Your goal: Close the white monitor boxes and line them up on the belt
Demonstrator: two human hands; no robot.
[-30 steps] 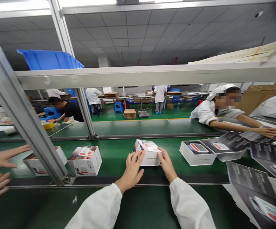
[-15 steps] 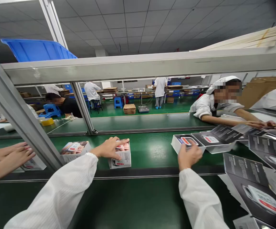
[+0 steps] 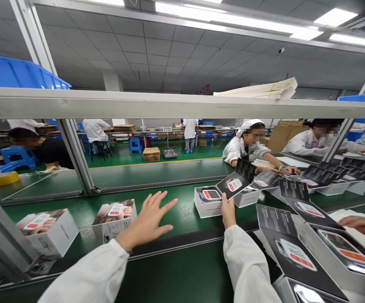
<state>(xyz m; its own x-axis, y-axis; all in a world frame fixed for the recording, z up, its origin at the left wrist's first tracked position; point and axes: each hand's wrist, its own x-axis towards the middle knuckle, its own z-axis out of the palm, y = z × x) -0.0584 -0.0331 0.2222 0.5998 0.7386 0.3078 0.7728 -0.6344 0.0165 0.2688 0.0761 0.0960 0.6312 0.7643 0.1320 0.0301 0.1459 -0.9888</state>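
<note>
My left hand [image 3: 152, 216] hovers over the green conveyor belt with its fingers spread and nothing in them. Just left of it stands a closed printed box [image 3: 113, 221], and farther left is another closed box [image 3: 53, 233]. My right hand [image 3: 228, 213] pinches the lower edge of a dark box lid [image 3: 233, 185], which is tilted up. Directly left of that lid sits an open white box [image 3: 207, 207] with a white-and-red device [image 3: 210, 194] inside. The right thumb and fingertips are partly hidden.
Several open boxes with raised dark lids [image 3: 296, 252] crowd the right side. Another person's hand [image 3: 363, 225] reaches in at the right edge. A co-worker [image 3: 244, 141] leans over the far side. A metal post [image 3: 77, 155] and an overhead beam [image 3: 170, 105] frame the line.
My left hand has let go of the closed box, which now stands to its left. My right hand has moved from the device in the open box to the lid. The view has swung right.
</note>
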